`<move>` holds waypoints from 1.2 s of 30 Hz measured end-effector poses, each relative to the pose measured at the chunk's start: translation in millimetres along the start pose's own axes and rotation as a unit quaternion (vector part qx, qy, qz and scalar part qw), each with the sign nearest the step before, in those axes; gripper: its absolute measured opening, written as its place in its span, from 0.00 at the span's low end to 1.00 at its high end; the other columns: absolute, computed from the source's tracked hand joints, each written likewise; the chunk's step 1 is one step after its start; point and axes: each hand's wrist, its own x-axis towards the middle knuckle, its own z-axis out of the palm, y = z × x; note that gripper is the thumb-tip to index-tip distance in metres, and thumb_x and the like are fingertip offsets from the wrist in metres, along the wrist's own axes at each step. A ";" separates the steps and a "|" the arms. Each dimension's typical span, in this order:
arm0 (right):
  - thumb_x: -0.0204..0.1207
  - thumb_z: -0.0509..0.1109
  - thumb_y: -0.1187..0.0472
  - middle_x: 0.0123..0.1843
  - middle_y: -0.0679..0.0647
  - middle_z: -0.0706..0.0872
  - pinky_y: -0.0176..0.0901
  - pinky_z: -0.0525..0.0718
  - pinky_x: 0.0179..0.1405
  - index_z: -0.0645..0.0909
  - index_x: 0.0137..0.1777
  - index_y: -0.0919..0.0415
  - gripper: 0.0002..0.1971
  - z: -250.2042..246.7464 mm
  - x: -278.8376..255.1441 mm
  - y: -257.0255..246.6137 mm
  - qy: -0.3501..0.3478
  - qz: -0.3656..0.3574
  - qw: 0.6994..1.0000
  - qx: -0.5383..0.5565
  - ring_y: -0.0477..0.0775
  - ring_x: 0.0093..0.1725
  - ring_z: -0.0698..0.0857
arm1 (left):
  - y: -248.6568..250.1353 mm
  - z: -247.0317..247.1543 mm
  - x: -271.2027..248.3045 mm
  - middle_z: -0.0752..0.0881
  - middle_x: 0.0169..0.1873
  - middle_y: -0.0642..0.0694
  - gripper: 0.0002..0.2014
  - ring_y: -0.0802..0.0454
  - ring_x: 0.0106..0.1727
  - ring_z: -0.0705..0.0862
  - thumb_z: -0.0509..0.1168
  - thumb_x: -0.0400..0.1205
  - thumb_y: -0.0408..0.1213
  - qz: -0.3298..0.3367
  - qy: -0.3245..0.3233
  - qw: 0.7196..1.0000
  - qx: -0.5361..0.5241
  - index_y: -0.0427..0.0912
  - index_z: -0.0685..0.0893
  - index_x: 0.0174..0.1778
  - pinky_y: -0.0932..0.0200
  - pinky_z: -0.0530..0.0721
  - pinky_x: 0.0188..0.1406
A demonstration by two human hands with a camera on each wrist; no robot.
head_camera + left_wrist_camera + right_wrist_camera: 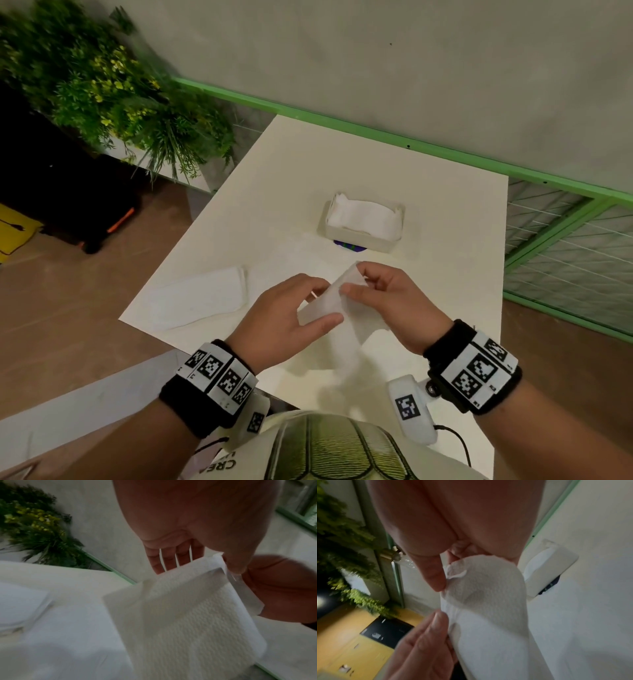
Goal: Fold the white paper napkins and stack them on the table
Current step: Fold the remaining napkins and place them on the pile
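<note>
A white paper napkin [346, 329] hangs in the air over the near part of the white table [445, 212], partly folded. My left hand [329, 301] pinches its left edge between thumb and fingers [171, 558]. My right hand [352, 279] pinches the top corner, the thumb [435, 577] pressed against the embossed napkin [488, 601]. In the left wrist view the napkin [188, 622] droops below the thumb. A flat stack of folded napkins [202, 298] lies on the table at the left. A white box of napkins [363, 222] stands behind the hands.
A leafy plant [102, 96] stands beyond the table's left corner. A green railing with wire mesh [555, 236] runs along the far and right sides. A black case [85, 205] sits on the brown floor at the left. A small purple thing [349, 246] shows under the box.
</note>
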 end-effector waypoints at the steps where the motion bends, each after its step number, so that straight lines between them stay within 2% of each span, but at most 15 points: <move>1: 0.83 0.71 0.66 0.45 0.66 0.84 0.51 0.82 0.45 0.80 0.51 0.76 0.09 -1.1 0.5 -1.5 0.000 0.004 1.000 0.018 0.61 0.44 0.84 | -1.9 -1.5 -1.7 0.86 0.50 0.62 0.17 0.59 0.54 0.85 0.70 0.81 0.58 -0.013 -0.001 1.000 -0.027 0.53 0.85 0.61 0.61 0.82 0.53; 4: 0.82 0.71 0.67 0.45 0.64 0.86 0.49 0.83 0.43 0.82 0.51 0.73 0.07 -3.8 2.9 -5.1 0.029 0.019 0.999 0.027 0.59 0.43 0.85 | -9.4 -5.2 -6.6 0.89 0.44 0.60 0.06 0.57 0.49 0.88 0.73 0.83 0.46 -0.057 0.011 0.995 -0.087 0.50 0.89 0.52 0.57 0.84 0.51; 7: 0.81 0.73 0.67 0.49 0.57 0.90 0.47 0.82 0.47 0.84 0.53 0.68 0.05 -3.9 11.0 -2.4 0.099 0.002 0.995 -0.023 0.55 0.47 0.87 | -16.9 -10.4 -9.7 0.89 0.40 0.63 0.01 0.62 0.47 0.87 0.74 0.82 0.42 -0.107 0.028 0.986 -0.124 0.52 0.90 0.47 0.66 0.80 0.52; 10: 0.72 0.80 0.55 0.68 0.46 0.80 0.37 0.76 0.63 0.76 0.69 0.52 0.27 -1.2 19.6 2.9 0.169 -0.088 0.948 -0.254 0.47 0.66 0.79 | -23.0 -21.1 -10.0 0.89 0.38 0.59 0.02 0.59 0.43 0.87 0.73 0.83 0.41 -0.109 0.006 0.987 -0.121 0.51 0.89 0.45 0.67 0.79 0.47; 13: 0.67 0.79 0.44 0.80 0.46 0.69 0.48 0.62 0.82 0.72 0.77 0.45 0.38 9.0 25.6 0.5 0.070 -0.226 0.846 -0.477 0.51 0.82 0.63 | -27.7 -32.7 -9.7 0.88 0.38 0.62 0.03 0.64 0.44 0.85 0.72 0.83 0.41 -0.066 -0.042 0.995 -0.058 0.51 0.88 0.44 0.70 0.76 0.48; 15: 0.67 0.76 0.41 0.84 0.48 0.67 0.59 0.54 0.84 0.75 0.75 0.42 0.34 24.0 34.8 2.8 -0.022 -0.221 0.800 -0.557 0.61 0.87 0.56 | -31.8 -39.2 -9.4 0.87 0.38 0.60 0.03 0.65 0.42 0.84 0.71 0.82 0.44 -0.041 -0.070 0.997 -0.011 0.53 0.87 0.44 0.65 0.79 0.47; 17: 0.71 0.75 0.43 0.84 0.47 0.68 0.63 0.49 0.85 0.80 0.69 0.43 0.25 38.6 48.6 12.8 -0.095 -0.154 0.789 -0.587 0.60 0.87 0.54 | -37.2 -46.0 -10.3 0.87 0.37 0.59 0.03 0.62 0.39 0.84 0.70 0.82 0.46 -0.041 -0.086 0.995 0.002 0.53 0.87 0.44 0.56 0.82 0.46; 19: 0.75 0.75 0.47 0.79 0.47 0.75 0.63 0.58 0.84 0.85 0.63 0.48 0.18 46.0 62.1 23.5 -0.126 -0.084 0.807 -0.571 0.55 0.83 0.65 | -46.7 -55.0 -13.3 0.87 0.37 0.58 0.03 0.56 0.36 0.84 0.70 0.82 0.47 -0.070 -0.099 0.993 -0.011 0.54 0.87 0.44 0.51 0.84 0.44; 21: 0.75 0.78 0.51 0.63 0.48 0.87 0.54 0.78 0.68 0.87 0.56 0.54 0.13 47.8 73.0 28.6 -0.112 -0.035 0.873 -0.474 0.51 0.63 0.83 | -64.3 -67.3 -19.4 0.88 0.38 0.58 0.02 0.51 0.37 0.86 0.71 0.80 0.48 -0.120 -0.102 0.987 -0.040 0.56 0.87 0.43 0.48 0.85 0.44; 22: 0.75 0.79 0.52 0.53 0.49 0.89 0.48 0.82 0.56 0.88 0.52 0.56 0.11 48.1 77.5 31.0 -0.101 -0.007 0.903 -0.417 0.50 0.51 0.85 | -75.7 -74.2 -23.7 0.89 0.39 0.57 0.02 0.49 0.39 0.87 0.72 0.80 0.47 -0.149 -0.100 0.982 -0.063 0.56 0.88 0.43 0.47 0.86 0.46; 24: 0.75 0.80 0.55 0.38 0.50 0.86 0.43 0.78 0.39 0.86 0.43 0.62 0.10 49.8 85.6 37.8 -0.073 0.053 0.944 -0.318 0.49 0.36 0.82 | -98.4 -87.8 -34.2 0.91 0.42 0.52 0.03 0.50 0.44 0.89 0.74 0.81 0.44 -0.202 -0.090 0.968 -0.121 0.52 0.89 0.43 0.49 0.86 0.50; 27: 0.75 0.80 0.61 0.41 0.56 0.89 0.43 0.81 0.37 0.88 0.47 0.68 0.09 66.6 97.0 51.9 -0.040 0.119 0.978 -0.166 0.52 0.39 0.86 | -127.8 -104.8 -51.8 0.93 0.43 0.42 0.05 0.54 0.43 0.89 0.74 0.83 0.38 -0.265 -0.065 0.941 -0.201 0.40 0.89 0.44 0.57 0.84 0.49; 30: 0.75 0.79 0.62 0.45 0.60 0.90 0.44 0.84 0.38 0.87 0.53 0.74 0.14 91.0 116.9 66.9 -0.013 0.181 0.981 -0.068 0.55 0.42 0.88 | -158.0 -118.2 -68.2 0.93 0.46 0.39 0.05 0.48 0.46 0.91 0.75 0.82 0.34 -0.320 -0.029 0.908 -0.270 0.35 0.90 0.47 0.55 0.85 0.50; 32: 0.73 0.82 0.57 0.42 0.63 0.84 0.48 0.80 0.38 0.83 0.50 0.77 0.21 106.7 134.1 75.6 0.009 0.208 0.977 -0.055 0.58 0.41 0.83 | -178.9 -127.3 -77.1 0.93 0.49 0.37 0.05 0.45 0.48 0.90 0.74 0.81 0.32 -0.350 -0.007 0.884 -0.309 0.35 0.90 0.51 0.52 0.86 0.49; 36: 0.51 0.88 0.35 0.42 0.59 0.78 0.52 0.74 0.42 0.81 0.49 0.59 0.35 133.7 174.8 101.9 0.050 0.242 0.967 -0.061 0.58 0.41 0.78 | -213.4 -144.7 -83.7 0.93 0.44 0.38 0.12 0.46 0.45 0.91 0.71 0.82 0.24 -0.403 0.072 0.832 -0.375 0.36 0.86 0.60 0.54 0.89 0.45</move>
